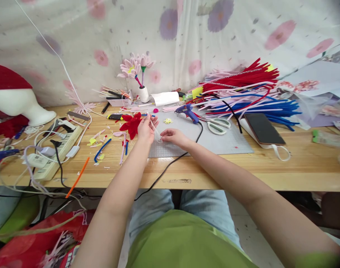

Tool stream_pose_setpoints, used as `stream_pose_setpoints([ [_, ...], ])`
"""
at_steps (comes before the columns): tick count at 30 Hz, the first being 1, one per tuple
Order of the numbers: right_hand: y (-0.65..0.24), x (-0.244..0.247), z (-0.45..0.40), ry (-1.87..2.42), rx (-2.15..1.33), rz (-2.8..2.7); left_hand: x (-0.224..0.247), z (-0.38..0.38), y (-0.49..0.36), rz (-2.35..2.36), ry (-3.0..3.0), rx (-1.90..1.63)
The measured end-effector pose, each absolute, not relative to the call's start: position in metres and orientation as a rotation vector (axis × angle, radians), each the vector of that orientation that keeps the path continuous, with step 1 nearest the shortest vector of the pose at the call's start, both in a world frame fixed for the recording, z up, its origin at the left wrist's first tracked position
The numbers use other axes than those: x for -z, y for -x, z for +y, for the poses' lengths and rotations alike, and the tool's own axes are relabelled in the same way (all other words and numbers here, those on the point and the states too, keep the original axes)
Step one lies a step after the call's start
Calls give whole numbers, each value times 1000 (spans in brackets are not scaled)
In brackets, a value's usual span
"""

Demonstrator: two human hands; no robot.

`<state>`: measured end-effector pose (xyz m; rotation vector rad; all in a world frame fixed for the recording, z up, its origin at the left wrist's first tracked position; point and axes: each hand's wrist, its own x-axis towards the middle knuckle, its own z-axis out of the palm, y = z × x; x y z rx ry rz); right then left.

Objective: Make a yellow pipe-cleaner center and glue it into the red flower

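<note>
The left hand (pixel 147 129) is pinching pale strands (pixel 156 134), grip nearly closed, beside a red flower (pixel 130 125) midway between the tabletop's (pixel 206 180) front and back edges, seemingly steadying them for the right hand (pixel 175 137), whose hold I cannot tell.

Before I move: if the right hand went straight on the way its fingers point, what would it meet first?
Most likely the thin white strands held in the left hand; the right hand looks very close to or touching them, though depth is unclear.
</note>
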<state>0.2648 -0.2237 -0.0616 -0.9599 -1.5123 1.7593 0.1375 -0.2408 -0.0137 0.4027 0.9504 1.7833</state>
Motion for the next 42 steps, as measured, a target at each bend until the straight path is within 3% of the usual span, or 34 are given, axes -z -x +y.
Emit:
stream_pose_setpoints([
  [6,-283,66,-218,1061,-1657,-1526,17,-239,-128,877,-391,-1878],
  [15,-251,64,-218,1024,-1099,-1831,7,-238,-150,843,-304,-1871],
  [25,-247,75,-223,1040,-993,-1865,7,-236,-144,799,-257,-1921],
  [35,-237,75,-245,1148,-635,-1901,4,-230,-142,797,-218,-1940],
  [42,-233,74,-244,1224,-666,-1811,-2,-224,-145,754,-119,-1944],
])
